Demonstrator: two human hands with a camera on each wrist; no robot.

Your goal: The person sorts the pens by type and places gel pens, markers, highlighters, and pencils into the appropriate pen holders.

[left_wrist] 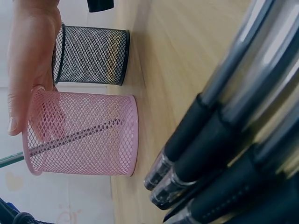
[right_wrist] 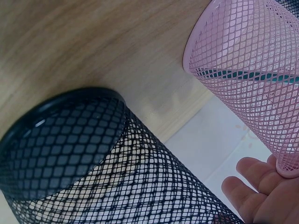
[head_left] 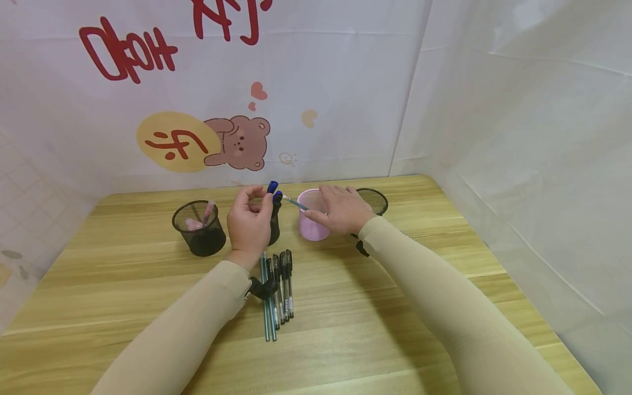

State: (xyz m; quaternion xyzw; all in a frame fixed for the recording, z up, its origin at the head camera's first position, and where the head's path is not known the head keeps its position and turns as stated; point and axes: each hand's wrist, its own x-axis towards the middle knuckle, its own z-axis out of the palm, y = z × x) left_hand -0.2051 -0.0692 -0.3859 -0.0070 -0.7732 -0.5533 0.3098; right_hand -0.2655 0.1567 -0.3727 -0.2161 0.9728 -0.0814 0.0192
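My left hand [head_left: 250, 222] is curled beside a black mesh pen holder [head_left: 274, 229], partly hidden behind it. Thumb and forefinger pinch a blue-capped pen [head_left: 272, 187] at its top. Another blue cap and a black cap show close by above the holder. My right hand [head_left: 345, 210] lies with extended fingers at the rim of a pink mesh pen holder [head_left: 314, 227], its thumb reaching across the opening. A green pencil [head_left: 295, 202] leans out of the pink holder towards the left; through the mesh its lower end shows in the left wrist view.
Several black-capped gel pens [head_left: 283, 285] and green pencils [head_left: 267, 318] lie in front of the holders. At left stands a black mesh holder [head_left: 204, 241] with pink items inside. Another black mesh holder [head_left: 377, 202] stands behind my right hand. A printed curtain [head_left: 345, 109] hangs behind the table.
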